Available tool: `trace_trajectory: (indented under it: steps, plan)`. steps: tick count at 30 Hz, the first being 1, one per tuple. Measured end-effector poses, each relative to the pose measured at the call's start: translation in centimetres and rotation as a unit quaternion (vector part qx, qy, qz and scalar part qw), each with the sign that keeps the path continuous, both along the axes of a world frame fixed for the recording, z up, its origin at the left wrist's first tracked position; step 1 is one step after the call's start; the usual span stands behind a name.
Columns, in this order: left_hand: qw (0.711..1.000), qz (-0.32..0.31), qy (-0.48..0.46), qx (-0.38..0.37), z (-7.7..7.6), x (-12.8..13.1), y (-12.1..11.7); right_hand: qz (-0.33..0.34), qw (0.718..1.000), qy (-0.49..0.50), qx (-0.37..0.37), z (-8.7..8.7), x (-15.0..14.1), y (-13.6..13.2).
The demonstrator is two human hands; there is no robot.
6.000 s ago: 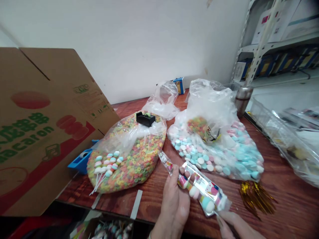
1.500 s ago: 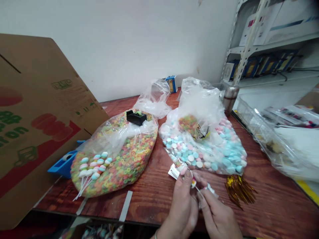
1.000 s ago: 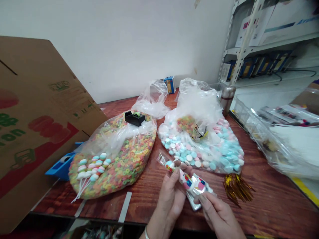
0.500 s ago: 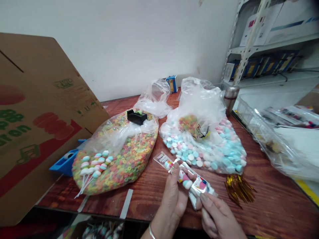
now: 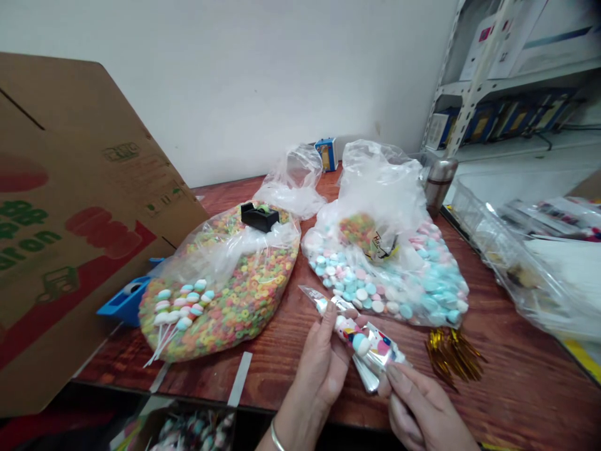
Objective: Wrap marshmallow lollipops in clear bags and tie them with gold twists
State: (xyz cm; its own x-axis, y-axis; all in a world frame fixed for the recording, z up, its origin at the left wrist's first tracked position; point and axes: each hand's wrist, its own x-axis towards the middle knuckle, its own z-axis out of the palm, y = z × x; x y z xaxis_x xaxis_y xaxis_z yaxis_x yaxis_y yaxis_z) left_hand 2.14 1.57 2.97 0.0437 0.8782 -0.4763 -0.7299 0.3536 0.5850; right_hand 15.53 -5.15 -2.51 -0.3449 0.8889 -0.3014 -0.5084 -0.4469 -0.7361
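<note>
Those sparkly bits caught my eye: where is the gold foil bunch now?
The gold foil bunch lies on the reddish wooden table, at right in the head view, below the clear bag of pastel candies, beyond the right hand.

1. Bright, even, diffuse light fills the scene, leaving the white wall (image 5: 235,88) pale and flat.
2. Small glare spots shine on the clear plastic bag (image 5: 380,181) and the foil candy packet (image 5: 378,351).
3. Deep shadow lies below the near edge of the surface (image 5: 516,401).
4. Wide-angle distortion bends the metal shelf (image 5: 469,75) far right and the cardboard box (image 5: 79,188) left.
5. Fine detail looks slightly soft throughout.
</note>
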Motion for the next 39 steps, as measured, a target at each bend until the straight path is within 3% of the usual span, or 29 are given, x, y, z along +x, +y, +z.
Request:
trace_trajectory:
  steps: [3,5,11,16,19,22,24,26,29,34,36,39]
  plan:
    - [0.992,-0.067,0.023,0.102,0.5,-0.5,-0.3,-0.010,1.000,0.013,-0.011,0.1,0.3,0.0]
    - [0.989,-0.066,0.052,0.121,0.7,-0.7,-0.5,-0.011,1.000,0.009,-0.007,0.2,0.4,0.0]
    - [0.997,0.060,0.026,0.027,0.4,-0.2,0.0,0.012,1.000,-0.018,0.010,0.2,0.3,-0.3]
    - [0.997,0.078,-0.007,-0.024,0.2,0.7,0.0,0.024,0.999,-0.027,0.016,0.0,0.1,-0.4]
    - [0.994,0.095,-0.022,-0.039,0.4,1.6,-0.3,0.016,0.995,-0.092,0.029,0.0,-0.2,-0.5]
    - [0.995,0.097,-0.016,-0.034,0.5,2.6,-1.2,-0.058,0.959,-0.252,0.116,0.1,-0.7,-0.7]
    - [0.998,0.064,-0.004,-0.026,0.4,3.3,-1.9,-0.100,0.914,-0.344,0.189,0.3,-1.1,-0.7]
    - [1.000,0.010,0.000,-0.013,0.0,3.8,-2.7,-0.122,0.890,-0.381,0.220,0.4,-1.3,-0.5]
    - [0.998,-0.057,0.003,0.030,-0.7,4.2,-3.4,-0.134,0.902,-0.359,0.200,0.4,-1.2,0.0]
    - [0.990,-0.113,0.028,0.082,-1.7,4.0,-3.5,-0.102,0.968,-0.206,0.097,0.4,-0.7,0.8]
    - [0.991,-0.102,0.056,0.073,-1.9,4.1,-3.5,-0.101,0.971,-0.202,0.077,0.4,-0.5,1.1]
    - [0.993,-0.081,0.082,0.039,-2.2,4.1,-3.4,-0.114,0.950,-0.278,0.087,0.4,-0.5,1.4]
